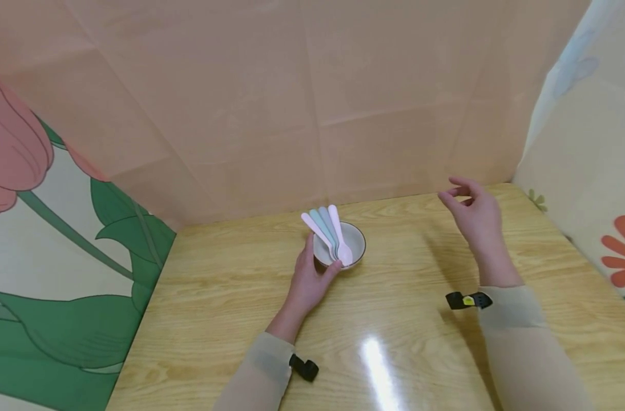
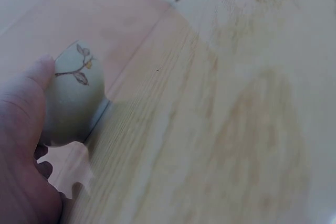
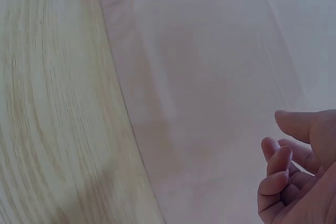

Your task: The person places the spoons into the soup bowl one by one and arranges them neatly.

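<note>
My left hand point(image 1: 308, 282) grips a small white bowl point(image 1: 358, 242) with a dark rim, thumb at its near side and fingers around its left. Several small spoons point(image 1: 338, 229) lean in the bowl, their pink, green and grey-blue handles fanned out over its far rim. The left wrist view shows a branch-and-leaf pattern on the bowl's outer wall point(image 2: 79, 95); the spoons are hidden there. Off to the right, my right hand point(image 1: 476, 214) is raised above the table with loosely curled fingers and holds nothing. Those bent fingers point(image 3: 274, 183) show in the right wrist view.
The wood-grain table point(image 1: 209, 297) reaches back to a pinkish-tan cloth point(image 1: 250, 125) hanging behind it. A wall covering with large tulips and leaves point(image 1: 60, 325) borders the left side, and a pale flowered one point(image 1: 574, 171) the right.
</note>
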The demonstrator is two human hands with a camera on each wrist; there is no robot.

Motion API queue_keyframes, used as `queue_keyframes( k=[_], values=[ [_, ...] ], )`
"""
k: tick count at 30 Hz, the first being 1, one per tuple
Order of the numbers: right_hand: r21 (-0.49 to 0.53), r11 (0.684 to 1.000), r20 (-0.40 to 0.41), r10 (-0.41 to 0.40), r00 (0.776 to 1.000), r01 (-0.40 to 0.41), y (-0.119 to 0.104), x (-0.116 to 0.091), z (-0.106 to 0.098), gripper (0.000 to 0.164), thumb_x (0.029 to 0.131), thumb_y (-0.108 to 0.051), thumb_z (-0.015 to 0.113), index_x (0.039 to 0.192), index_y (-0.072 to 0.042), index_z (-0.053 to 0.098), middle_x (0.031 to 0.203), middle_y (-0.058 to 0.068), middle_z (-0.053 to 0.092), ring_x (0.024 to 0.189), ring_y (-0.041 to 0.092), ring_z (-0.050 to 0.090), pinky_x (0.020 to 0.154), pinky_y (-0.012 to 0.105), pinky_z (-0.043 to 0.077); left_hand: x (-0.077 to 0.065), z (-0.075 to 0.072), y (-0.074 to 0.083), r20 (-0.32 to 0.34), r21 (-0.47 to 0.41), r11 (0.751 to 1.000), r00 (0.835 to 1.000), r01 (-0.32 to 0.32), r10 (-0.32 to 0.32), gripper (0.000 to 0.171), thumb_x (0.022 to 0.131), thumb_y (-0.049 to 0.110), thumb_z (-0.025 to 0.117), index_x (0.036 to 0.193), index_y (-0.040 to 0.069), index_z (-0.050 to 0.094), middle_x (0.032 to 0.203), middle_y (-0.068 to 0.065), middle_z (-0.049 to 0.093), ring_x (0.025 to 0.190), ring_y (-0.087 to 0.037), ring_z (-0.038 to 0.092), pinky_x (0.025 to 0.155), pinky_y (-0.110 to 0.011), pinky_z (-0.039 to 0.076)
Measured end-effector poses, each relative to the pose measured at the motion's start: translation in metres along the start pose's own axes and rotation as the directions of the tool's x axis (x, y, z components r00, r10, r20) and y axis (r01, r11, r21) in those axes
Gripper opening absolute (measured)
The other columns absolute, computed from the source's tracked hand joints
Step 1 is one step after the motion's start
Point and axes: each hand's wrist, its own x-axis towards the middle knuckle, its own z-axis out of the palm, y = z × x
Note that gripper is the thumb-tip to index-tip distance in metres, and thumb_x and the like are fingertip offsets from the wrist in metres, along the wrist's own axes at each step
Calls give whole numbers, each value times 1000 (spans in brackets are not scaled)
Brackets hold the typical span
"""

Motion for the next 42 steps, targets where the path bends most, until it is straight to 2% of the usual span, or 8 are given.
queue_keyframes(
  k=[9, 15, 25, 30, 35, 42],
  values=[
    [24, 993, -46, 115, 992, -114, 27, 9, -19, 65, 107, -51, 69, 162, -17, 59, 114, -18, 62, 93, 7, 53, 71, 20, 44, -1, -2, 3, -4, -16, 1000, 1000, -17, 17, 105, 103, 57, 74, 179, 17, 13, 175, -15, 36, 161, -36, 33, 130, -58, 29],
    [108, 979, -82, 181, 980, -172, 38, 13, -29, 59, 105, -41, 75, 157, -16, 64, 101, -26, 62, 86, 3, 55, 68, 14, 45, 0, -3, 2, 0, -6, 1000, 1000, -5, 5, 106, 103, 61, 73, 179, 19, 12, 177, -13, 34, 162, -35, 31, 130, -56, 28],
    [160, 959, -92, 249, 964, -232, 57, 15, -42, 35, 104, -36, 78, 137, -29, 72, 94, -28, 62, 88, -1, 55, 65, 12, 45, -1, -2, -2, -5, -8, 1000, 1000, 4, -4, 105, 103, 60, 72, 179, 19, 11, 177, -17, 31, 163, -36, 29, 130, -58, 27],
    [244, 929, -81, 304, 949, -277, 65, 16, -45, 22, 103, -30, 80, 121, -40, 72, 94, -25, 64, 90, 2, 54, 68, 11, 44, -2, -4, -1, 0, -3, 1000, 1000, 11, -11, 107, 103, 62, 71, 179, 20, 10, 178, -17, 30, 163, -35, 27, 130, -56, 27],
    [298, 909, -87, 329, 940, -290, 71, 16, -49, 21, 102, -26, 81, 109, -42, 70, 89, -25, 66, 88, 2, 55, 68, 10, 44, -2, -3, -1, 0, -6, 1000, 1000, 5, -5, 108, 103, 61, 71, 179, 16, 10, 178, -18, 29, 164, -36, 27, 130, -57, 27],
    [278, 908, -101, 350, 931, -312, 83, 12, -52, 25, 101, -23, 80, 101, -43, 66, 85, -25, 64, 85, 1, 55, 66, 9, 44, -2, -2, -1, 7, -14, 1000, 1000, 11, -11, 109, 103, 62, 72, 179, 14, 10, 179, -18, 28, 163, -36, 27, 130, -56, 26]
  ],
)
